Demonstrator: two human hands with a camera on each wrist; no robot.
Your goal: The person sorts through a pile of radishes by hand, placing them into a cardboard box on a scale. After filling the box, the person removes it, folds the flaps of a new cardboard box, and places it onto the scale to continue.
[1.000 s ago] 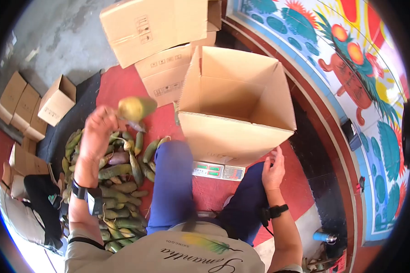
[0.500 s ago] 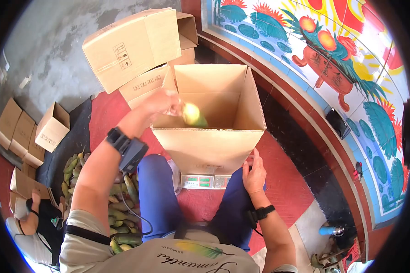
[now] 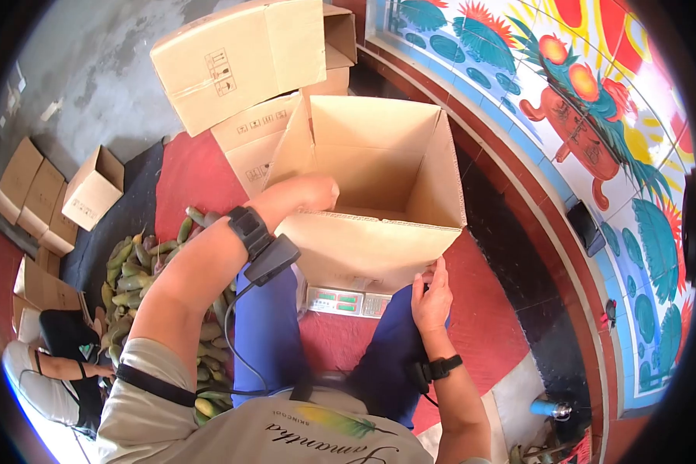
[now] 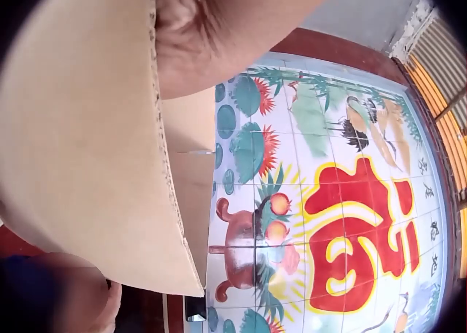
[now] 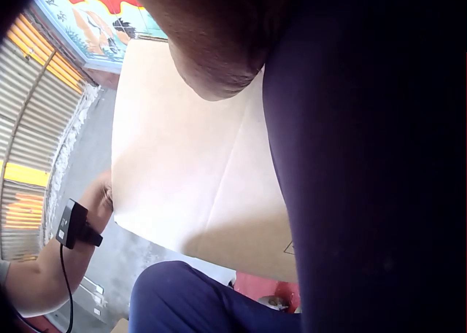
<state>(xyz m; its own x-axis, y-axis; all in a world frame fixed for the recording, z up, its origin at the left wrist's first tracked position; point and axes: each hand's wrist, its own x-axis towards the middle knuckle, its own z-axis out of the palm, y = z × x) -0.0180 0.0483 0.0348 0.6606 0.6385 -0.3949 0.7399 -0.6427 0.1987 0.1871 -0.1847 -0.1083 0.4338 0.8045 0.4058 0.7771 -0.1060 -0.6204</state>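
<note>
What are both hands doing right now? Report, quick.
Left hand: down in the open-topped brown cardboard box; fingers hidden, grip can't be told.
Right hand: open, fingers extended at the box's right side.

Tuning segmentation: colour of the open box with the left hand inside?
Light brown; the box shows best in the head view.

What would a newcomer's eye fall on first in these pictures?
Probably the bright painted tile wall along the head view's right side. Next, the large open carton in the middle, with the left hand partly hidden inside, then the heap of green vegetables at lower left.
</note>
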